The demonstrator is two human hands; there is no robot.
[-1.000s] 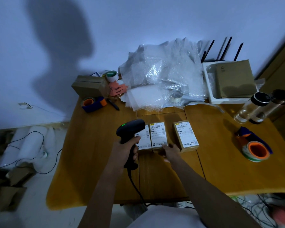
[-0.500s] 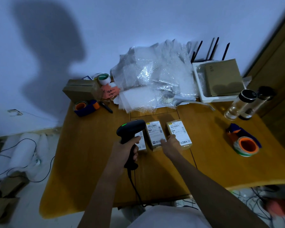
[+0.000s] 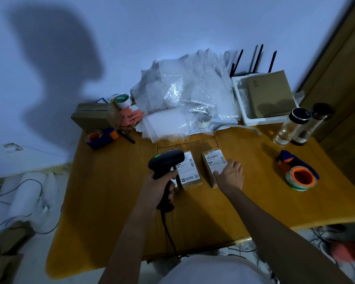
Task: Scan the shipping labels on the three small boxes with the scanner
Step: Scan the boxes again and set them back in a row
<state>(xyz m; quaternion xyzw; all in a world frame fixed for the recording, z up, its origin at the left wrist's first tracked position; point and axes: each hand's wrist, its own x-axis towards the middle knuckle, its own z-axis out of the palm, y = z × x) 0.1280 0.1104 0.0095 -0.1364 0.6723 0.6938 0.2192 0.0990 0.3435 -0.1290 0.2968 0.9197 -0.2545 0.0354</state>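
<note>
My left hand [image 3: 159, 186] grips the handle of a black corded scanner [image 3: 166, 160], whose green light is lit. Its head hangs over the left of the small labelled boxes. The middle box [image 3: 190, 173] lies flat with its white label up, just right of the scanner. The leftmost box is almost wholly hidden behind the scanner and my hand. My right hand [image 3: 231, 175] rests flat, fingers spread, on the near part of the right box [image 3: 212, 161], which lies apart from the middle one.
On the wooden table [image 3: 115, 201]: a tape dispenser [image 3: 299, 175] at right, two bottles [image 3: 293, 127] behind it, a white tray [image 3: 240, 103] with a brown envelope, a bubble wrap pile [image 3: 184, 99], a brown box [image 3: 93, 117] and another tape dispenser [image 3: 100, 136] at back left.
My right hand has moved from the middle box's near edge onto the right box, which now sits a little further right. The scanner in my left hand has stayed over the left boxes.
</note>
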